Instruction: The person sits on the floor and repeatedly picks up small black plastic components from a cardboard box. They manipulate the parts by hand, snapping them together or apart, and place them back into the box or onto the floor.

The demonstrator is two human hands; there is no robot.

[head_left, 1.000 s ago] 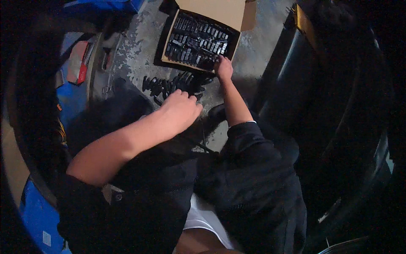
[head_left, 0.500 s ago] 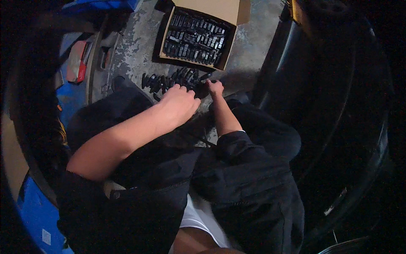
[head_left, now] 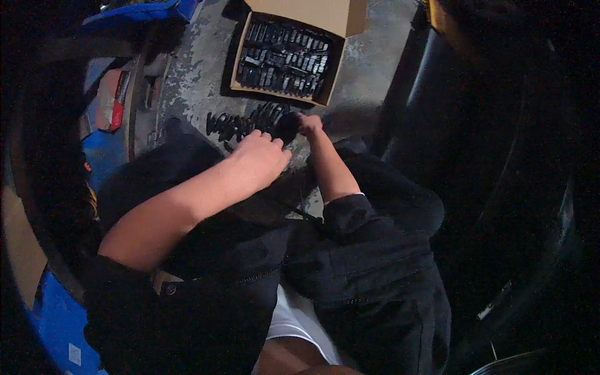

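Black plastic parts fill the open brown cardboard box [head_left: 284, 59] on the grey concrete floor [head_left: 200, 75]. A short row of similar small black parts [head_left: 240, 122] lies on the floor just below the box. The right hand [head_left: 307, 123] has its grip closed on a round black part [head_left: 286, 125] at the row's right end. The left hand [head_left: 262, 156] hovers beside it, fingers curled; whether it holds anything cannot be told. Judging by the full box, most parts remain unhandled.

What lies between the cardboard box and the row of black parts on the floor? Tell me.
Only bare grey concrete floor shows between the cardboard box and the row of black parts, in the head view.
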